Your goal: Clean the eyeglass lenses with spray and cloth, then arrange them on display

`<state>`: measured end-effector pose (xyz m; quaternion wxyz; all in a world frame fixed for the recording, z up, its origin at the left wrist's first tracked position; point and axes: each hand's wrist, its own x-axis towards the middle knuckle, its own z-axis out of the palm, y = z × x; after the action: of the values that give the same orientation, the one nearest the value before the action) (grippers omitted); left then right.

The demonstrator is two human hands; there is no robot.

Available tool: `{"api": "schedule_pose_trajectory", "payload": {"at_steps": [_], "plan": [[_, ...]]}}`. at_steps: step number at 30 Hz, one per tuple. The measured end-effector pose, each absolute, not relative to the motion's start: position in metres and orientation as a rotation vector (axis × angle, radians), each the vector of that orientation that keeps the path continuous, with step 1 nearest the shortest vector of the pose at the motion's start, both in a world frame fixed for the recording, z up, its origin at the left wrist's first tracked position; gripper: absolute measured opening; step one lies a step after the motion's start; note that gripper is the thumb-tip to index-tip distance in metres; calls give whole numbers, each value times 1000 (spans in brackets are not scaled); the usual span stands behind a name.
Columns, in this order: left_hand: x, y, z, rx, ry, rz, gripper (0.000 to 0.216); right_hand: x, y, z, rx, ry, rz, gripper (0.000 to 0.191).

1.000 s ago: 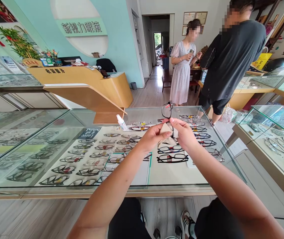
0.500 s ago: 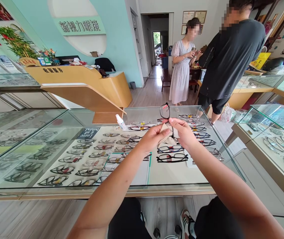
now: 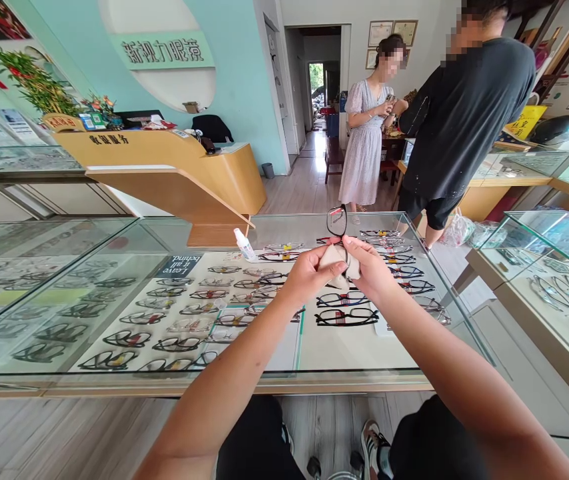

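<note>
Above the glass counter, my left hand [image 3: 313,272] is closed on a beige cloth [image 3: 333,259], its thumb lying across the fabric. My right hand [image 3: 368,265] pinches a pair of dark-framed glasses [image 3: 337,221] from the right side. One lens stands upright above my fingers with a red mark on it; the cloth and my fingers cover the other lens. Part of a dark temple shows beside the cloth. A small white bottle [image 3: 244,245] stands tilted in view on the counter, left of my hands.
Under the glass top of the display case [image 3: 274,381] lie several rows of glasses [image 3: 347,317]. Another glass case [image 3: 539,313] stands to the right. Beyond the counter are a wooden reception desk [image 3: 234,177] and two people, one in a pale dress [image 3: 364,147], one in black [image 3: 469,120].
The cloth sits flatter around the lower lens, and my left fingers have shifted on it. The glasses have turned slightly. The whole view has moved a little.
</note>
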<state>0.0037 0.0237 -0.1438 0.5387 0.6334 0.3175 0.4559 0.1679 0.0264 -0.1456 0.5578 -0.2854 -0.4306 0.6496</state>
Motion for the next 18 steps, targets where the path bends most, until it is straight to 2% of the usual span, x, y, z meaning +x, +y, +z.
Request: {"api": "schedule_pose_trajectory", "payload": {"at_steps": [18], "plan": [[10,16,-145,1535,899,1405,58,157,13,-143,-716,-1145,1213,41]]}}
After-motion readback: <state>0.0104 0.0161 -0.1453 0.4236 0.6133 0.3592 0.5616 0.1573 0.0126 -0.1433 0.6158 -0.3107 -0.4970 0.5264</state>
